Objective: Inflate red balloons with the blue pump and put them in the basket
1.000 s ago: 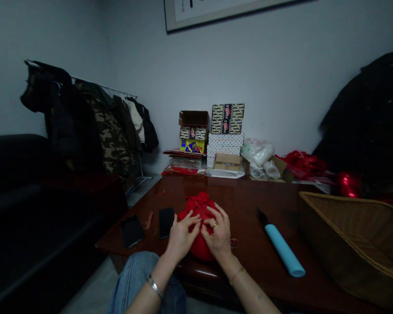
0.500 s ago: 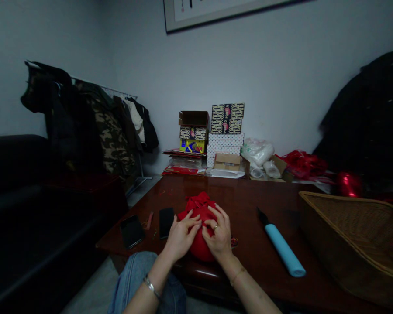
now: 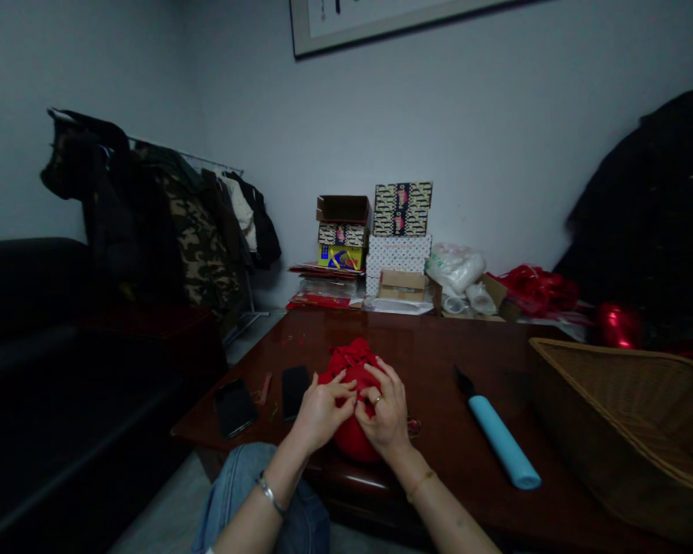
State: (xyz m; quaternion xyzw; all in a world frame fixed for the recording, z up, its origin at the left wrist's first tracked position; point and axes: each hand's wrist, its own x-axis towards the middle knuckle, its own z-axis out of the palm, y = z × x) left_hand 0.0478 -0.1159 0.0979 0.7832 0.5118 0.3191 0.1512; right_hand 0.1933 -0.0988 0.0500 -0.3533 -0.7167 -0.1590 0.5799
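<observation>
A round red bundle (image 3: 355, 445) of what looks like cloth sits on the near part of the table, with ruffled folds (image 3: 351, 355) at its far side. From the left, my left hand (image 3: 323, 406) pinches the red material near the middle of its top. My right hand (image 3: 384, 404), with a ring on one finger, pinches the same spot from the other side, its fingertips almost meeting those of the left. What lies exactly between the fingertips is too small to make out. Part of a small reddish item (image 3: 414, 426) shows beside my right wrist.
Left of the bundle lie two dark phones (image 3: 235, 408) (image 3: 294, 391) and a small red stick-like item (image 3: 264, 389). To the right are a blue balloon pump (image 3: 503, 441) and a wicker basket (image 3: 612, 431). Boxes (image 3: 401, 254) are stacked beyond the dark wooden table (image 3: 427, 346).
Both hands stay on the red bundle, with only slight shifts of the fingers. The whole view has moved very slightly.
</observation>
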